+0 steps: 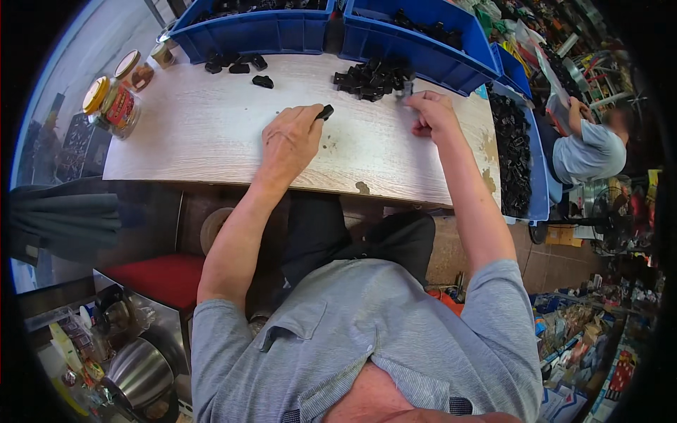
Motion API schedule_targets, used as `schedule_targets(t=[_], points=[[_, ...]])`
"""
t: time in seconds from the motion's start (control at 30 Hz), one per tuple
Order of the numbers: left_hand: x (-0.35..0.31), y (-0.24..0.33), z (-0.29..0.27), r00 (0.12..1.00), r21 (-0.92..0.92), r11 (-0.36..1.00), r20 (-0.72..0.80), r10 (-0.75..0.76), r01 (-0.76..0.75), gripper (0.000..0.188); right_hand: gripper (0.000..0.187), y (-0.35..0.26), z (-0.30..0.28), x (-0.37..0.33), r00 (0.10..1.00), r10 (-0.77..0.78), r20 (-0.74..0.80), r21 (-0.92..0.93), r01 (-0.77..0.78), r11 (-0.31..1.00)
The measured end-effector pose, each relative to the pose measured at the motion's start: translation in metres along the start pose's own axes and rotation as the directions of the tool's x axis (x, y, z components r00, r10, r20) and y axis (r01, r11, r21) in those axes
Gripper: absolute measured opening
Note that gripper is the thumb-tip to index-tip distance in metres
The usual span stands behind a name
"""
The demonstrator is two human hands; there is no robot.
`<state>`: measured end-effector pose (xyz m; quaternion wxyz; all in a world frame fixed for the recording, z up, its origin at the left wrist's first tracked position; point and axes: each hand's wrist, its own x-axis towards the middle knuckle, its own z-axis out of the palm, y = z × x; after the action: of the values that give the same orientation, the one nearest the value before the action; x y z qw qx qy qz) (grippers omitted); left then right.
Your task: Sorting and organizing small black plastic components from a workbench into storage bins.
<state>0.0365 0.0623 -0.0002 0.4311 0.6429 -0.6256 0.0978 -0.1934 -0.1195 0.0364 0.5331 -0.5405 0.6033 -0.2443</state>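
Observation:
Over the middle of the pale wooden table, my left hand is closed around a small black plastic part, whose end pokes out past the thumb and fingers. My right hand is at the right edge of a heap of black plastic parts. Its thumb and forefinger pinch a small greyish piece, too blurred for its kind to show. Several loose black parts lie at the far left, with a single one a little closer to my left hand.
Two blue bins of black parts line the table's far edge. Lidded jars stand at the left. Right of the table, another blue crate holds black parts. A co-worker sits beyond it.

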Motion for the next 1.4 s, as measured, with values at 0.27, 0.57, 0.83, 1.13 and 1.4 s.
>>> schedule_targets(t=[0.27, 0.57, 0.83, 1.13, 1.4], points=[[-0.007, 0.009, 0.001, 0.975, -0.314, 0.925, 0.125, -0.183, 0.214, 0.026, 0.024, 0.016, -0.004, -0.045, 0.992, -0.114, 0.055, 0.046, 0.111, 0.993], [0.027, 0.04, 0.04, 0.997, -0.347, 0.938, 0.076, 0.02, 0.008, 0.024, 0.037, 0.007, 0.006, -0.047, 0.987, -0.124, 0.106, -0.133, 0.138, 0.981], [0.047, 0.038, 0.065, 0.928, -0.233, 0.948, 0.252, 0.274, -0.217, 0.021, 0.025, 0.016, 0.007, -0.044, 0.967, -0.112, 0.229, -0.107, 0.139, 0.985], [0.045, 0.035, 0.069, 0.87, -0.345, 0.908, 0.34, 0.356, -0.237, 0.023, 0.027, 0.018, 0.005, -0.049, 0.956, -0.157, 0.248, -0.116, 0.19, 0.975], [0.031, 0.031, 0.06, 0.857, -0.236, 0.895, 0.274, 0.436, -0.379, 0.027, 0.033, 0.013, 0.009, -0.051, 0.944, -0.18, 0.278, -0.185, 0.236, 0.954]])
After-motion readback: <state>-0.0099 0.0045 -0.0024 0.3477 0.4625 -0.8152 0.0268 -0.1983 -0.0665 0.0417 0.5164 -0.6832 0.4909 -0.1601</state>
